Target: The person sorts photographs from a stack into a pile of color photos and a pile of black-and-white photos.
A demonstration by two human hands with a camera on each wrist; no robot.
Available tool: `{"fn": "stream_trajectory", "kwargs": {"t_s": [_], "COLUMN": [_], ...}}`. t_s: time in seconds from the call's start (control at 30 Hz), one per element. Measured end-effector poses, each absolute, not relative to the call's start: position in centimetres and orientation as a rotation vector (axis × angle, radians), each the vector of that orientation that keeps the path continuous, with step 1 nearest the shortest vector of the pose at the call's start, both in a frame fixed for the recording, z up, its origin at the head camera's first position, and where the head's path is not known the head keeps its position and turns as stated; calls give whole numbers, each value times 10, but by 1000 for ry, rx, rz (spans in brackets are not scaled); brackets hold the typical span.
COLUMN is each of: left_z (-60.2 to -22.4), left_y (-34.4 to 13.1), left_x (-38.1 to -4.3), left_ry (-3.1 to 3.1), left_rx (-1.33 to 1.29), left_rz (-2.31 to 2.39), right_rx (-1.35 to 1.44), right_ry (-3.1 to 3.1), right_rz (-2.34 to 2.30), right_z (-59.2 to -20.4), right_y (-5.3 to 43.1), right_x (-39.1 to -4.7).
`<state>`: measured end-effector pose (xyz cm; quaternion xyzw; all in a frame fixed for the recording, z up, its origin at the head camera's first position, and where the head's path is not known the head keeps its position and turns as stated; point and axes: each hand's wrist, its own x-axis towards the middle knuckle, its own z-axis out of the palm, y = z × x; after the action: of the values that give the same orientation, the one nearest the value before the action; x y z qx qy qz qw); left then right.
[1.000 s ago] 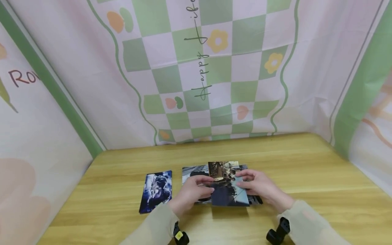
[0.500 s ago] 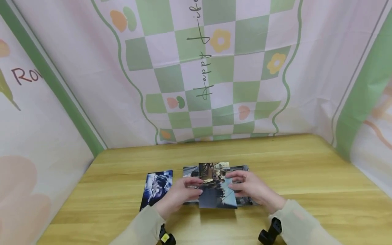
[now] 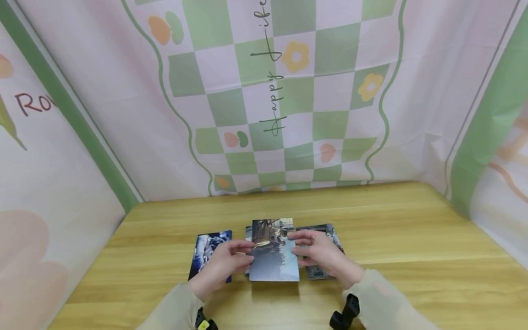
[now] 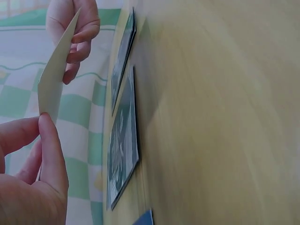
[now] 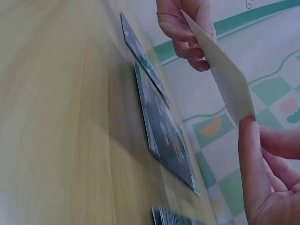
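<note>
Between my two hands a photo card is raised over the table, its street picture facing up. My left hand pinches its left edge between thumb and fingers, and my right hand pinches the right edge. Both wrist views show the pale back of the card, lifted above the stacks. Below it lies a middle stack of cards, mostly hidden in the head view. A right stack with a grey picture lies partly under my right hand. The blue picture card is partly covered by my left hand.
All the stacks lie in a row on the wooden table. A checked green and white curtain hangs behind the table's back edge, with more printed cloth at the sides. A small black camera sits on the right wrist.
Both hands have moved left together with the photo card, from over the gap between the middle and right stacks to over the middle stack. More of the right stack shows; the blue card is more covered.
</note>
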<state>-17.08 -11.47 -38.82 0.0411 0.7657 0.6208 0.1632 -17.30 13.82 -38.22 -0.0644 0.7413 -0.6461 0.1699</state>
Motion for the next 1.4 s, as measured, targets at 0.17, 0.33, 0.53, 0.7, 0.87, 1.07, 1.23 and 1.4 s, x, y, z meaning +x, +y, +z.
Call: {"fn": "stream_trajectory", "kwargs": {"t_s": [0.17, 0.33, 0.53, 0.7, 0.87, 1.07, 1.23, 1.4], "left_z": [-389, -390, -392, -392, -394, -398, -399, -402], "left_y": [-128, -142, -161, -178, -193, -211, -227, -238], "left_x": [-170, -169, -169, -169, -167, -166, -166, -169], "left_ry": [2225, 2251, 2243, 2224, 2237, 2256, 2284, 2308], "left_rx": [90, 71, 13, -30, -68, -61, -49, 0], "left_rz": [1778, 1819, 1875, 1882, 1884, 1832, 1784, 1756], "right_rx": [-157, -123, -143, -135, -200, -218, -226, -220], "right_ry": [2116, 2139, 2113, 2105, 2107, 2090, 2075, 2127], "right_rz": [-1860, -1868, -1876, -1901, -1869, -1831, -1801, -1777], "right_z": [-382, -383, -385, -388, -390, -394, -395, -397], "right_y": [121, 104, 83, 65, 47, 32, 16, 2], "right_x": [-175, -178, -185, -189, -192, -197, -199, -201]}}
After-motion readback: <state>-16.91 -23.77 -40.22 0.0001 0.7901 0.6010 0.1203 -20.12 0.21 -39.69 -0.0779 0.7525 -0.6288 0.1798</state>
